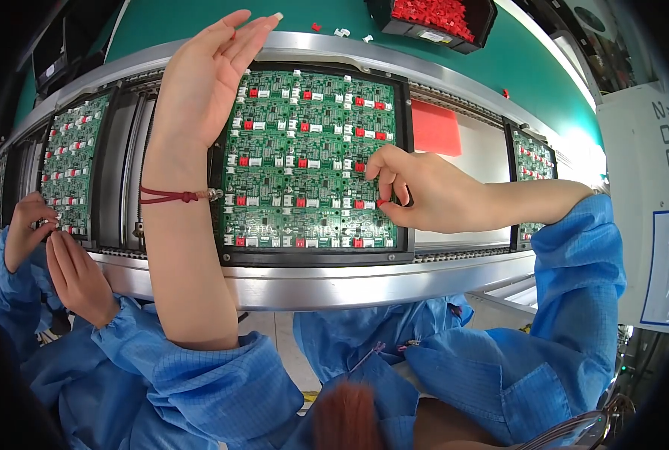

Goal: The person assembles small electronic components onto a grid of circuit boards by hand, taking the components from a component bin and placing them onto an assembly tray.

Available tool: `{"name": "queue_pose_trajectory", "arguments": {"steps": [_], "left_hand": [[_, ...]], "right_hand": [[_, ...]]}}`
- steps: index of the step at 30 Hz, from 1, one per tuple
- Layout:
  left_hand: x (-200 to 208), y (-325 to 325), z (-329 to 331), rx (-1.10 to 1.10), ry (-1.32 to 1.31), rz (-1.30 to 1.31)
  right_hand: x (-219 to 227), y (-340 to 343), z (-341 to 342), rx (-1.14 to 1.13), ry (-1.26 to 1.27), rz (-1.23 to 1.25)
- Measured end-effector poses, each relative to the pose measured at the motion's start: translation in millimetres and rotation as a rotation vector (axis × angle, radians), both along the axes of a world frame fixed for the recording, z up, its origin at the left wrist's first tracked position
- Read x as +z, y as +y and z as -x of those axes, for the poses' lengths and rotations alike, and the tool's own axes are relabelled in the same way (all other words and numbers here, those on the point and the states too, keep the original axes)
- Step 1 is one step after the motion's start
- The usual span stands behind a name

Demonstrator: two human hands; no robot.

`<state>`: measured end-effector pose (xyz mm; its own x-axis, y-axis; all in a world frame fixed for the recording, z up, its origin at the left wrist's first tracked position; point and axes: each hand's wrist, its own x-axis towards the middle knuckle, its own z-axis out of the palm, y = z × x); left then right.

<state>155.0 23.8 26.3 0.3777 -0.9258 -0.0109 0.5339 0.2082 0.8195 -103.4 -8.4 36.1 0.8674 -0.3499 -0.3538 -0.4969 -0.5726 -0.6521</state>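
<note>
My right hand (432, 191) is at the right edge of a panel of green circuit boards (267, 184). Its thumb and index finger pinch a small red connector (382, 202) just over the boards. Rows of red and white connectors stand on the panel, which sits in a black frame (316, 259). My left hand (218, 79) reaches over the panel's upper left corner, palm turned to the right and fingers stretched out. A speck of red shows among its fingers, too small to make out. A dark red cord bracelet circles that wrist.
A black bin (432, 30) of red connectors stands on the green bench top (319, 15), with loose white connectors (341, 32) beside it. Metal rails (312, 289) border the conveyor. A pink pad (435, 129) lies right of the panel. At left, a co-worker's hands (79, 277) work by another panel (68, 169).
</note>
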Motion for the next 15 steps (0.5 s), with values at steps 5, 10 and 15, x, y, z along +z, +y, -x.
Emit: {"name": "queue_pose_trajectory", "arguments": {"steps": [5, 10, 15], "left_hand": [[-3.0, 0.0, -2.5, -0.023, -0.023, -0.021], [-0.7, 1.1, -0.7, -0.014, -0.042, -0.017], [-0.3, -1.3, -2.0, -0.024, -0.042, -0.046]], "right_hand": [[-2.3, 3.9, 1.3, 0.016, -0.02, 0.047], [-3.7, 5.8, 1.2, -0.006, -0.028, 0.054], [-1.1, 7.7, 2.1, 0.014, -0.002, 0.076]]}}
